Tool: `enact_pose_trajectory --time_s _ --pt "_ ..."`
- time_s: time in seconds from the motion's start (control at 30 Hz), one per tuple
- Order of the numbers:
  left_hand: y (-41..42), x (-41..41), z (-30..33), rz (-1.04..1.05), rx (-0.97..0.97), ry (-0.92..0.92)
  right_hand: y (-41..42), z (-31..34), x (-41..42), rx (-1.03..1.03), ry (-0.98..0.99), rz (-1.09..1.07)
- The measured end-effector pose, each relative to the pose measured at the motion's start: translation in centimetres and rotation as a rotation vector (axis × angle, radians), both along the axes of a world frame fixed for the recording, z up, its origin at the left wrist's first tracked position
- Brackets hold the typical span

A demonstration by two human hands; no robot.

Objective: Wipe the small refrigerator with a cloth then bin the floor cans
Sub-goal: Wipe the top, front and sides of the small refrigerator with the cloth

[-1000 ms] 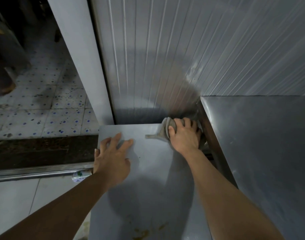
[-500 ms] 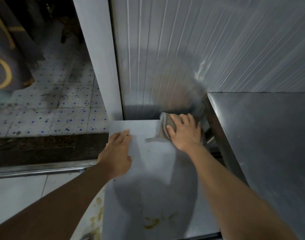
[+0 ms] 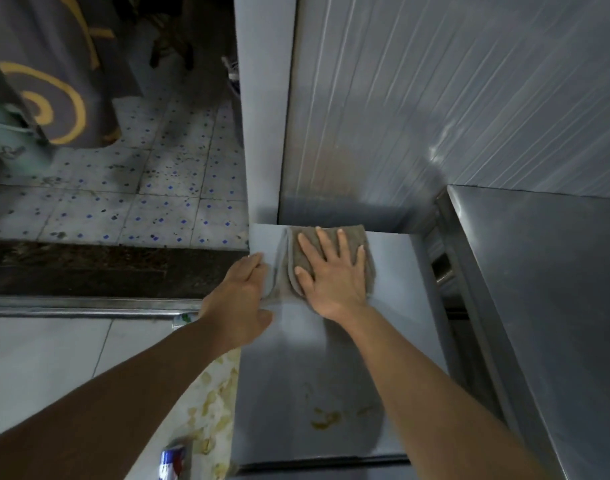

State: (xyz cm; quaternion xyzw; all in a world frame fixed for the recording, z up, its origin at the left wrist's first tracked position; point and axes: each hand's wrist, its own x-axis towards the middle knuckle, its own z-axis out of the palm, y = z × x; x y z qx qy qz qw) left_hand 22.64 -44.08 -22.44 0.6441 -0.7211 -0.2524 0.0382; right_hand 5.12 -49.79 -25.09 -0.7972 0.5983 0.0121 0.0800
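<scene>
- Cloth (image 3: pixel 331 251): soft, limp, light; lying flat at the far end of the small refrigerator (image 3: pixel 331 358) top, hard against the ribbed wall (image 3: pixel 435 98) behind it.
- Right hand (image 3: pixel 334 275): spread wide, fingers straight, pressing flat on the cloth (no pinch, nothing clutched).
- Left hand (image 3: pixel 237 299): at the refrigerator's left top edge, just beside the cloth; fingers partly hidden past the edge, probably bracing, gripping nothing.
- Handling, by judgement: best driven by a flat palm at the middle, since loose corners tend to fold and drag; smooth top likely slippery, so firm downward pressure needed.
- Yellowish stain (image 3: pixel 326 417) near the refrigerator's front edge, not yet reached.
- Can (image 3: pixel 173 460) on the floor at the refrigerator's left front corner: light, thin-walled, easily dented; best taken around the body.
</scene>
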Motion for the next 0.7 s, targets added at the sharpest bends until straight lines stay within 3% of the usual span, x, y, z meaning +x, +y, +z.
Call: enact_pose_trajectory --time_s 0.07,0.2,0.4,0.7 --pt "1.5 0.5 0.2 0.053 0.056 0.018 -0.6 0.2 -2.9 0.010 0.017 -0.028" --pt "2.5 -0.2 0.8 0.132 0.081 0.093 -1.0 0.3 -5.5 0.050 0.039 -0.333" --pt "2.4 0.1 0.9 0.215 0.029 0.170 0.8 -0.3 4.5 -0.001 -0.030 -0.114" --pt "4.2 2.2 0.1 0.342 0.049 0.321 -2.2 0.7 11.0 0.070 -0.036 -0.119"
